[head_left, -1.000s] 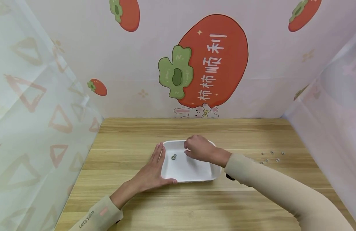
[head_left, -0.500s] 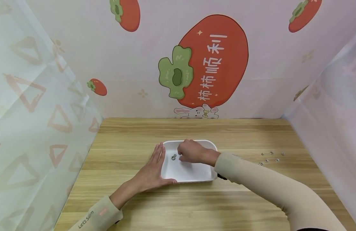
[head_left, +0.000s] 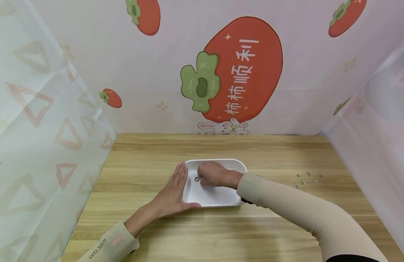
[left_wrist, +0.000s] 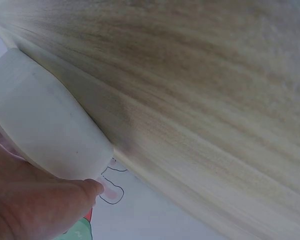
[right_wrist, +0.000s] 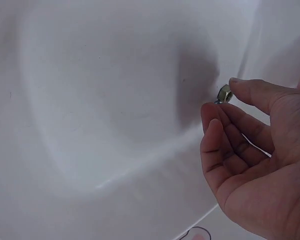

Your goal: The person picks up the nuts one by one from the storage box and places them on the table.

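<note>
A white tray sits on the wooden table. My left hand rests against its left end, fingers straight along the side and thumb on the near edge; the left wrist view has that thumb against the tray's outer wall. Inside the tray, a metal nut lies just left of my right hand. In the right wrist view the nut shows between the parted thumb and index fingertips. A second, smaller metal piece peeks out right at the index fingertip, mostly hidden by it.
Several small metal nuts are scattered on the table to the right of the tray. A printed cloth wall stands behind the table's far edge, with cloth on both sides.
My right hand has moved left and lower inside the tray, to beside the nuts, and now covers the smaller one in the head view. The left hand and tray stay put.
</note>
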The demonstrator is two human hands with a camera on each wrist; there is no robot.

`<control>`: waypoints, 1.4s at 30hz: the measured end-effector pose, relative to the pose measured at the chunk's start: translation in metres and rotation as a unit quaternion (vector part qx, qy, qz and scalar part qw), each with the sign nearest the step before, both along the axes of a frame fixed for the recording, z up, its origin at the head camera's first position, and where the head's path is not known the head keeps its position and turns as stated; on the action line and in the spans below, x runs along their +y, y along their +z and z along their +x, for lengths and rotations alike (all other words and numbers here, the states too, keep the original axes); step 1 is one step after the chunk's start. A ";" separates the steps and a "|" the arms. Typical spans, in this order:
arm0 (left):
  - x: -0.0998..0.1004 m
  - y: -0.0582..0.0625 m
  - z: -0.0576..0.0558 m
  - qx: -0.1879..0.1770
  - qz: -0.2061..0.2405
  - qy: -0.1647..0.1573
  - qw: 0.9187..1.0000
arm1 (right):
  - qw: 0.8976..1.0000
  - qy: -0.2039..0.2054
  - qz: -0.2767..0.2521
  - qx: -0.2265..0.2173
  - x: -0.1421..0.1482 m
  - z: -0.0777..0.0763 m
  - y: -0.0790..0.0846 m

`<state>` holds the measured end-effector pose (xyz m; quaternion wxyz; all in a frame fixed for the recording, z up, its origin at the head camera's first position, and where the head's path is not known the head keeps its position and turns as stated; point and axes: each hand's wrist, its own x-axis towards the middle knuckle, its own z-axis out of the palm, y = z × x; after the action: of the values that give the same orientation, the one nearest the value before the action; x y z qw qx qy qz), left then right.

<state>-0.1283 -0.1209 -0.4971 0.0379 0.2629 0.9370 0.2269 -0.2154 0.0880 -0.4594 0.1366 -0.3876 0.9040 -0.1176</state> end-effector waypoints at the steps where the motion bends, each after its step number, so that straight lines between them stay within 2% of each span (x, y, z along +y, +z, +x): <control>1: 0.000 0.000 0.000 0.000 -0.001 0.000 1.000 | 1.000 0.000 -0.002 -0.001 0.000 0.000 -0.001; 10: -0.001 0.000 -0.001 -0.022 -0.010 0.003 1.000 | 1.000 0.001 0.001 -0.006 0.000 -0.003 -0.003; 28: 0.000 0.000 -0.001 -0.008 -0.007 -0.004 1.000 | 0.999 -0.004 0.037 0.015 -0.014 -0.003 -0.006; 42: 0.000 0.000 -0.001 -0.003 -0.009 -0.006 1.000 | 0.995 -0.012 0.066 0.078 -0.021 0.000 -0.014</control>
<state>-0.1292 -0.1209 -0.4967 0.0443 0.2679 0.9373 0.2185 -0.2153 0.0672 -0.4733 0.0901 -0.3752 0.9221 -0.0286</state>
